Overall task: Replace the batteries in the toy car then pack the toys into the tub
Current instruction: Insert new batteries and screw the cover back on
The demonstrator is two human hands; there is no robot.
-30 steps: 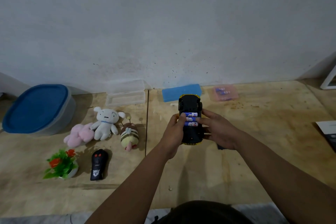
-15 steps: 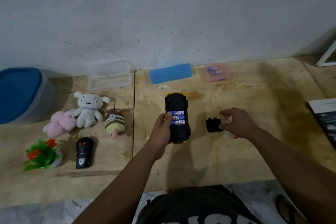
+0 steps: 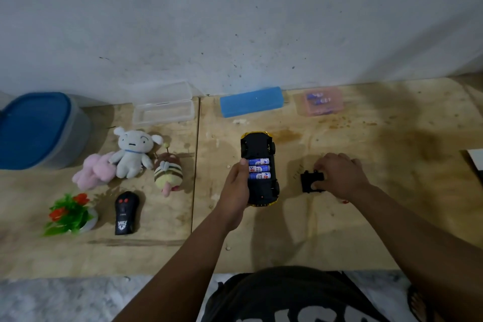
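While the head camera looks down on a worn plywood floor board (image 3: 339, 230), the scene reads as follows.

Toy car: the black-bottomed yellow plastic toy car (image 3: 260, 168) lies upside down near the middle of the board, wheels up, its battery bay open.
Batteries: three blue-and-white cylindrical batteries (image 3: 259, 168) sit side by side in that bay.
Left hand: the left hand (image 3: 235, 185) is curled around the car's left flank, thumb tip resting at the ends of the batteries.
Right hand: the right hand (image 3: 339, 175) is palm down just right of the car, fingers and thumb pinched on the small black plastic battery cover (image 3: 309, 182), which rests on the board, apart from the car.
Tub: the grey plastic tub with a blue lid (image 3: 36, 128) stands closed at the far left, against the wall.
Soft toys: a white plush puppy (image 3: 132, 151), a pink plush toy (image 3: 92, 174) touching its left side and a striped plush bee (image 3: 168, 174) lie left of the car.
Remote: a black handheld remote control (image 3: 126, 213) lies in front of the plush toys, beside a small potted plastic plant with red flowers (image 3: 70, 214).
Back row: a clear plastic open box (image 3: 162, 106), a blue rectangular sponge-like block (image 3: 251, 102) and a pink translucent case holding batteries (image 3: 321, 100) line the wall.
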